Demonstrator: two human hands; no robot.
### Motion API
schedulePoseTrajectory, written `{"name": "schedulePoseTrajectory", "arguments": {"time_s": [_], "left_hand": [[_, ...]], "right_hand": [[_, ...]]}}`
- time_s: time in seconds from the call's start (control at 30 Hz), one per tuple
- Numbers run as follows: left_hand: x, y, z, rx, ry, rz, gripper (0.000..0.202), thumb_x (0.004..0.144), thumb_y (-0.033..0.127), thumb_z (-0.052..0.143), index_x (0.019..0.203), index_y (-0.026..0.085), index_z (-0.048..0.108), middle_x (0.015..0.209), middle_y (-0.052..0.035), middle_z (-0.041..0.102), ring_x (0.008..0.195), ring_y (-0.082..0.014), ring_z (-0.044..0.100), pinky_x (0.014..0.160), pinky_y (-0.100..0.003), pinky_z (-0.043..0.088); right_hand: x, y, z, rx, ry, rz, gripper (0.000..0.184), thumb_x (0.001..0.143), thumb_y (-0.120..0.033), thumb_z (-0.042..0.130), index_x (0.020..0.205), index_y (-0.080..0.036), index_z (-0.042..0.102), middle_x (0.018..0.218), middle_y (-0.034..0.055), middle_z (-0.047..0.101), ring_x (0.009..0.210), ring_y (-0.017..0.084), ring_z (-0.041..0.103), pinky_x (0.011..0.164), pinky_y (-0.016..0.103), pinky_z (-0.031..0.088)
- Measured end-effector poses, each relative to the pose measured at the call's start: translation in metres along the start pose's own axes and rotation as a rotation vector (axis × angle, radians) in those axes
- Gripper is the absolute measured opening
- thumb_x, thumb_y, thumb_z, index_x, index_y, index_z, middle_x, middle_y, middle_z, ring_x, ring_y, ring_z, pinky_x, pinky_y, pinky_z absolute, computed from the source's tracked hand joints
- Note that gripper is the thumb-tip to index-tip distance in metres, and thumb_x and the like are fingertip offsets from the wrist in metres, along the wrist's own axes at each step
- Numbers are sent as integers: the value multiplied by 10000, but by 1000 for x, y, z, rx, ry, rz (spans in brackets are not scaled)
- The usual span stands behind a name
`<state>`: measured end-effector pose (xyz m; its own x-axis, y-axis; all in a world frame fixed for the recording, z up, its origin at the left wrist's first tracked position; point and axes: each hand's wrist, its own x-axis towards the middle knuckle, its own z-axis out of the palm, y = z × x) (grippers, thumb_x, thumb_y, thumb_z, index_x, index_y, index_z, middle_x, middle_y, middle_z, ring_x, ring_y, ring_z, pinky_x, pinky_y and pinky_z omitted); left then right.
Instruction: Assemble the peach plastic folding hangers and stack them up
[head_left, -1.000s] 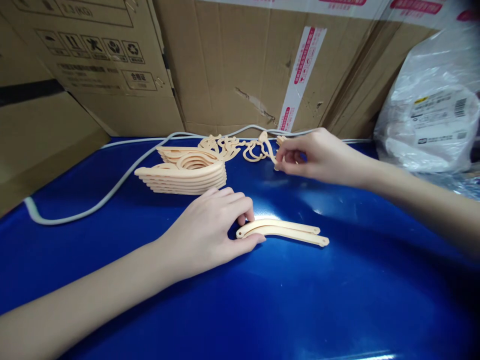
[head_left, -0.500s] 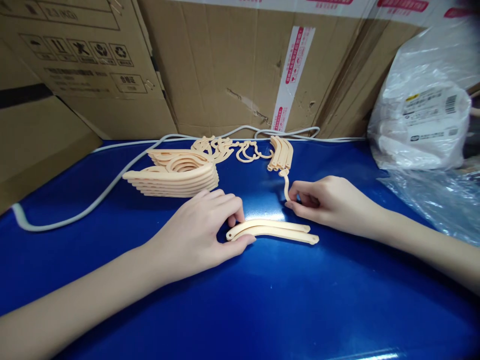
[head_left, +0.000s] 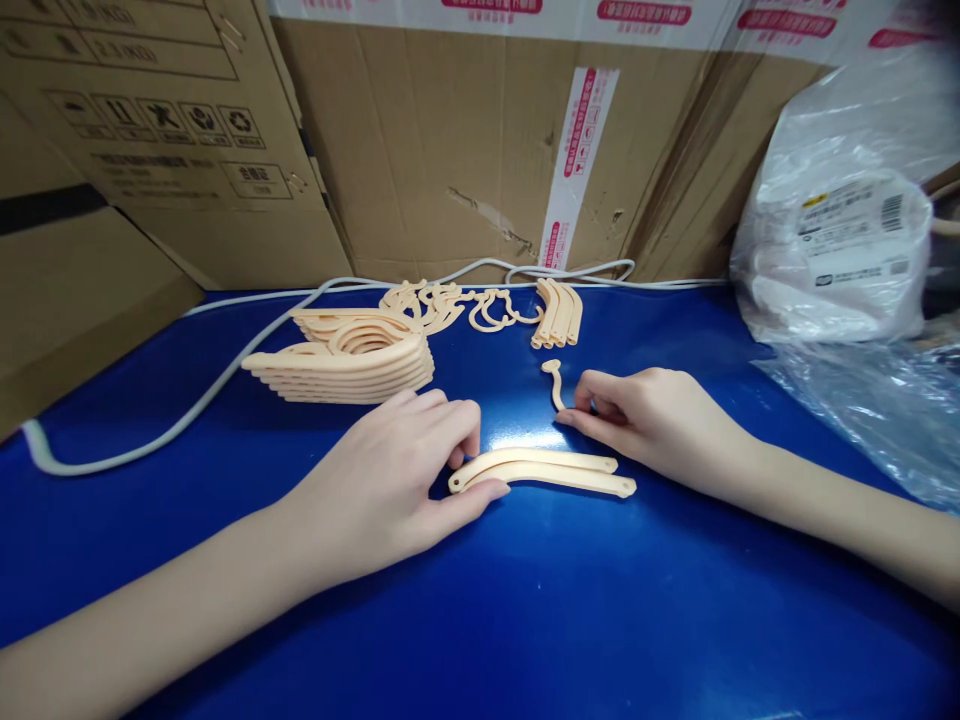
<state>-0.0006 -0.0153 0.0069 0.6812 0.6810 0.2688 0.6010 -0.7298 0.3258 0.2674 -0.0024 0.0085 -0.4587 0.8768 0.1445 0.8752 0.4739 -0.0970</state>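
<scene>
My left hand (head_left: 405,475) rests at the left end of two cream plastic hanger arms (head_left: 555,473), thumb on the near side and curled fingers on the far side. The arms lie flat together on the blue table, bowed and with small holes at their ends. To the right, my right hand (head_left: 645,415) pinches the lower end of a thin, wavy cream hook piece (head_left: 555,385) between thumb and fingers. Its flattened, wider head points away from me, and the rest of it is hidden by my fingertips.
Stacked cream hanger parts (head_left: 345,365) sit at the back left. Behind them lie loose hooks (head_left: 495,310) and a row of curved arms (head_left: 556,315). A white cable (head_left: 180,425) runs along the back and left. Cardboard boxes (head_left: 450,150) and plastic bags (head_left: 840,230) border the table (head_left: 525,620).
My right hand has drawn the hook piece slightly left and toward me, farther from the row of arms. My left hand stays at the two arms. The whole view has shifted slightly.
</scene>
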Motion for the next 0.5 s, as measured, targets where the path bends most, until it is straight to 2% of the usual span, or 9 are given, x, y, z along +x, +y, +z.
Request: {"name": "schedulePoseTrajectory", "arguments": {"time_s": [0.13,0.2,0.23,0.27,0.3,0.4,0.43,0.47,0.5], "left_hand": [[4,6,-15,74,1,63,359,959,497,563,753,213,486,703,16,547,646,-161,495,599,-299,326],[10,8,-30,150,4,103,341,1003,438,483,750,210,511,684,11,547,646,-160,491,622,-299,325],[15,8,-39,216,49,114,337,1015,402,440,753,207,524,683,7,547,649,-158,480,641,-301,322],[20,6,-50,289,52,87,341,1014,413,418,781,206,555,698,5,562,656,-156,480,662,-302,321],[27,3,-60,351,98,50,376,1008,440,385,783,205,574,687,9,546,642,-146,460,642,-290,287],[52,-18,-90,544,245,-226,548,960,584,292,750,188,607,595,35,415,569,-93,347,641,-256,231],[61,-30,-97,588,241,-323,576,950,611,288,788,183,637,613,35,429,590,-94,350,643,-252,231],[70,-43,-102,601,159,-407,571,969,601,296,872,181,671,661,38,472,634,-101,374,642,-250,243],[79,-58,-106,599,89,-475,582,984,598,281,881,191,684,663,48,487,648,-102,377,629,-253,254]], "right_hand": [[-1,4,6,-63,106,-108,290,987,-422,545,792,-212,592,549,-35,599,462,124,558,484,237,267],[0,6,9,-124,189,-193,321,1009,-398,512,759,-207,572,561,-24,613,479,129,580,486,242,272],[0,7,10,-155,227,-229,342,1017,-388,501,734,-205,559,563,-21,615,481,130,582,487,247,277],[1,8,10,-181,261,-258,364,1022,-382,494,709,-203,545,562,-18,615,480,131,581,488,251,284],[1,9,10,-199,282,-281,377,1026,-379,491,698,-201,542,570,-15,620,485,133,586,491,254,296],[2,12,9,-211,317,-312,383,1032,-393,490,714,-194,569,611,-11,651,523,137,618,509,254,337],[2,13,8,-206,323,-315,380,1032,-397,489,725,-192,583,621,-11,657,532,137,624,515,254,348],[2,13,7,-197,329,-315,378,1033,-397,489,734,-190,594,627,-12,660,537,135,625,521,253,356],[2,14,5,-186,335,-315,376,1033,-393,488,740,-189,604,628,-12,660,536,131,621,526,252,363]]}}
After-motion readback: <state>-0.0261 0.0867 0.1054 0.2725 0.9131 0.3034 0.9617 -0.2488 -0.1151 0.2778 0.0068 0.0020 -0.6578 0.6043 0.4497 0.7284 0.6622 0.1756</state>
